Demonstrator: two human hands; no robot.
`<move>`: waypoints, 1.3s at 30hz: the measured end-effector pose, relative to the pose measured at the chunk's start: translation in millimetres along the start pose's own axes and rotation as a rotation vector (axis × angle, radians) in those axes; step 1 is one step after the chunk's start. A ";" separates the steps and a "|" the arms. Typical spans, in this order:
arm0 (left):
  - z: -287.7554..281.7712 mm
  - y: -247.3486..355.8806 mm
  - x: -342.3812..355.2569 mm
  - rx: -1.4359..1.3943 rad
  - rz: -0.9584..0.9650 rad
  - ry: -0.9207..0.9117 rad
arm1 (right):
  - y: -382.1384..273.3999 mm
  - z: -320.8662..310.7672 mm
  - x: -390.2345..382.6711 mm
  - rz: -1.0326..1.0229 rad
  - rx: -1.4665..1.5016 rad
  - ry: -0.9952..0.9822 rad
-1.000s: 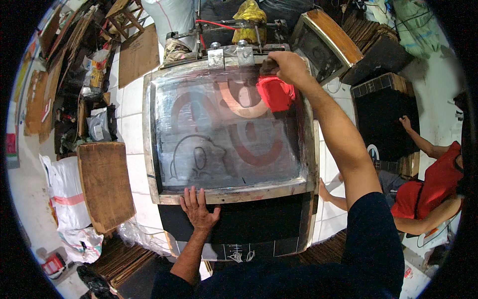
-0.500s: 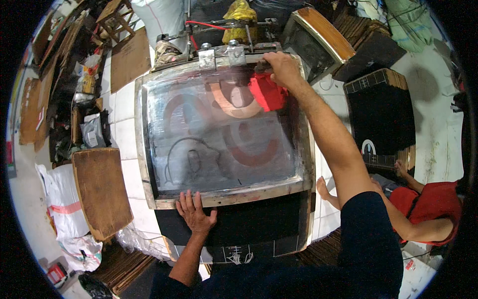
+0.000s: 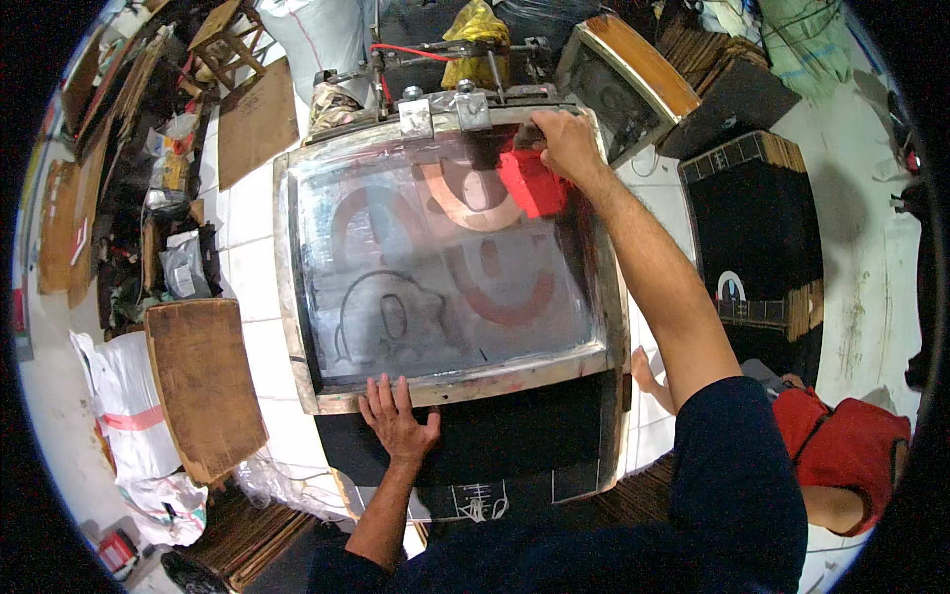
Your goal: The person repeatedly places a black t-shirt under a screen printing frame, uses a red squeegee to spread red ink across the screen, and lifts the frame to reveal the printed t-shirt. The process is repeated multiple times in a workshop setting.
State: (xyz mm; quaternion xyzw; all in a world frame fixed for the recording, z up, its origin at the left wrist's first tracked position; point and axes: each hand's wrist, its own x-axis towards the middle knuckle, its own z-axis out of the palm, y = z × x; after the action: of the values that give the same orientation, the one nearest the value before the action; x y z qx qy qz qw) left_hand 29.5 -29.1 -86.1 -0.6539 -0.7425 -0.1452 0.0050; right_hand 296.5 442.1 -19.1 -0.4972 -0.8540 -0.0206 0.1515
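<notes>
A screen-printing frame [image 3: 450, 394] with a pale wooden rim lies in front of me. Faint arcs and a rounded outline show through its mesh [image 3: 435, 252]. My left hand [image 3: 400, 424] is spread flat, its fingertips resting on the frame's near rim. At the far right corner my right hand [image 3: 569, 146] grips what looks like a squeegee [image 3: 532, 181], dark on top and broad and red below. Its lower part rests over the mesh beside a dark smear; the fingers partly hide its top. Beneath the frame, a black sheet [image 3: 465, 436] sticks out toward me.
Metal clamps [image 3: 416, 119] hold the frame's far edge. Another framed screen [image 3: 618, 94] leans at the far right. Right of me are a stack of black printed sheets [image 3: 757, 228] and a person in red [image 3: 841, 445]. A brown board [image 3: 206, 386] stands at left.
My view has shifted slightly. Both hands keep their places on the frame and the squeegee. At right, the other person's arm has drawn back from the black stack.
</notes>
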 end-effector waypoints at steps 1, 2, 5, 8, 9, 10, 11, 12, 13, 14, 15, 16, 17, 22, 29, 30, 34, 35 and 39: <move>-0.4 0.2 0.0 -0.001 0.004 -0.003 | -1.8 -1.5 -11.9 -0.025 0.000 -0.013; -0.7 0.1 0.1 -0.005 0.007 0.001 | -4.6 -4.5 -27.6 -0.053 -0.003 -0.021; -1.6 1.5 0.1 -0.006 0.006 -0.004 | -14.8 -15.6 -69.4 -0.068 0.008 -0.058; -4.5 3.7 3.7 -0.022 -0.010 -0.005 | -22.4 -21.8 -94.2 -0.066 0.097 0.013; -7.0 3.8 6.5 -0.031 0.013 0.039 | -23.7 -22.3 -97.1 -0.100 0.104 0.083; -10.3 3.3 10.9 -0.053 0.005 0.031 | -24.3 -22.7 -98.1 -0.105 0.111 0.113; -14.5 1.9 16.7 -0.078 0.027 0.060 | -23.9 -22.5 -96.0 -0.097 0.104 0.038; -19.3 0.4 23.1 -0.088 0.069 0.075 | -23.0 -22.6 -92.9 -0.115 0.102 0.034; -25.6 -1.8 29.4 -0.164 0.048 0.029 | -21.6 -23.0 -89.5 -0.102 0.085 -0.053; -34.0 -5.5 35.4 -0.225 0.044 -0.029 | -19.5 -23.6 -84.6 -0.116 0.099 0.042; -41.2 -7.5 41.4 -0.289 0.026 -0.073 | -17.0 -25.0 -79.8 -0.099 0.101 0.058; -46.9 -7.6 46.5 -0.276 0.073 -0.059 | -15.0 -26.7 -74.3 -0.049 0.092 0.001; -53.0 -6.9 50.5 -0.284 0.103 -0.058 | -12.4 -29.0 -68.8 -0.068 0.148 0.071; -68.6 4.1 60.1 -0.295 0.070 -0.072 | -0.4 -40.9 -52.8 0.055 0.235 -0.114; -71.6 8.0 61.6 -0.283 0.061 -0.059 | 23.2 -20.2 26.6 -0.050 0.104 -0.302; -72.4 8.6 60.9 -0.279 0.061 -0.055 | 28.9 -11.7 40.0 -0.036 0.127 -0.321; -75.5 11.1 58.5 -0.250 0.042 -0.048 | 43.8 19.0 53.1 0.001 0.066 -0.151; -75.9 11.4 58.3 -0.249 0.021 -0.061 | 39.6 20.2 39.0 0.030 0.018 -0.036; -77.1 14.1 59.5 -0.254 0.025 -0.027 | -23.5 -18.8 -69.8 0.042 0.320 0.413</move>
State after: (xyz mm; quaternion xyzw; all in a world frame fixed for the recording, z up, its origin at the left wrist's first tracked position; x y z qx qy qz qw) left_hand 20.6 12.8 2.5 -0.6605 -0.7099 -0.2290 -0.0859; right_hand 313.0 367.9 -17.9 -0.4697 -0.7869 0.0167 0.3999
